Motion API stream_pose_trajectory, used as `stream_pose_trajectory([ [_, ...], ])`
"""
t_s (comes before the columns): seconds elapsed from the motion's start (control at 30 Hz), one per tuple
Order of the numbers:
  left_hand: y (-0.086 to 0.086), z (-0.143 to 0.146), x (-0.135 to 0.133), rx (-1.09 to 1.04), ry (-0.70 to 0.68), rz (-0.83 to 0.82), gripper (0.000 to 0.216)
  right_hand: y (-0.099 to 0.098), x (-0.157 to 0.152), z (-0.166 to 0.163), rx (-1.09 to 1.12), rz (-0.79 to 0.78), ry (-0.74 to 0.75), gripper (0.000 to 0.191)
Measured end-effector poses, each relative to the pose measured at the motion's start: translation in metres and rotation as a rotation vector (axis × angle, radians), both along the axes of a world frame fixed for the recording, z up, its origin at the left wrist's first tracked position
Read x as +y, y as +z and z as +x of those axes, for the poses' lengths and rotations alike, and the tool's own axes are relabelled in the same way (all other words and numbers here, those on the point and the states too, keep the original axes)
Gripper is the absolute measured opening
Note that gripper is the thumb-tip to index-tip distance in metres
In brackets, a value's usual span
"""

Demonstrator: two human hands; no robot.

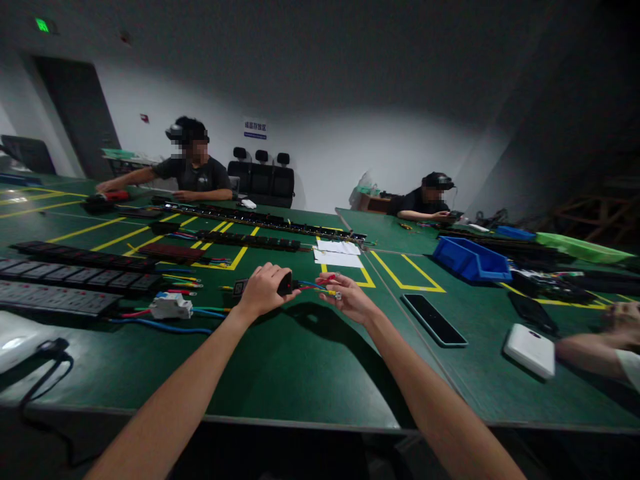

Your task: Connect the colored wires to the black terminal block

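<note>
My left hand (pixel 264 291) is closed around a small black box (pixel 285 285) above the green table. A pale square label shows on the box's left part. Coloured wires (pixel 311 285) run from its right end toward my right hand (pixel 353 301). The fingers of my right hand are closed on the wire ends, where red and yellow sleeves and metal lugs show. Left of my hands, a white circuit breaker (pixel 171 306) lies with red, green and blue wires beside it. Several long socket strips (pixel 55 297) lie further left.
A phone (pixel 434 320), a white power bank (pixel 530 351) and a blue bin (pixel 471 259) are to the right. White papers (pixel 338 253) lie beyond my hands. Two people sit across the table (pixel 300 373); another person's hand (pixel 590 348) is at the right edge.
</note>
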State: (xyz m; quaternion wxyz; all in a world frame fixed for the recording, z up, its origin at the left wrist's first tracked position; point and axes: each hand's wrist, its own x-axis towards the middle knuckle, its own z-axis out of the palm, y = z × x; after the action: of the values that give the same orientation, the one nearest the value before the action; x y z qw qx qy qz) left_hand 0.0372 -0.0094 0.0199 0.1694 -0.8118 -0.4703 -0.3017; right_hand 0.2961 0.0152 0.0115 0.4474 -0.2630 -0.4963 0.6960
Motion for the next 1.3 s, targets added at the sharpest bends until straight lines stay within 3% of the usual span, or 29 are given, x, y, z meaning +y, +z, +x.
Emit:
stream_pose_trajectory([
  [0.4, 0.0, 0.002, -0.001, 0.037, -0.002, -0.008, 0.046, -0.003, 0.0, -0.004, -0.061, 0.005, -0.026, 0.037],
  [0.7, 0.004, 0.002, -0.001, 0.053, 0.06, -0.015, 0.049, -0.003, 0.006, -0.004, 0.045, -0.057, -0.122, 0.03],
  [0.9, 0.002, -0.001, 0.001, 0.038, 0.122, 0.004, 0.049, -0.004, 0.012, -0.004, 0.019, -0.154, -0.286, 0.023],
  [1.3, -0.001, -0.003, 0.003, 0.031, 0.133, 0.009, 0.046, -0.006, 0.014, -0.003, -0.059, -0.109, -0.374, 0.02],
])
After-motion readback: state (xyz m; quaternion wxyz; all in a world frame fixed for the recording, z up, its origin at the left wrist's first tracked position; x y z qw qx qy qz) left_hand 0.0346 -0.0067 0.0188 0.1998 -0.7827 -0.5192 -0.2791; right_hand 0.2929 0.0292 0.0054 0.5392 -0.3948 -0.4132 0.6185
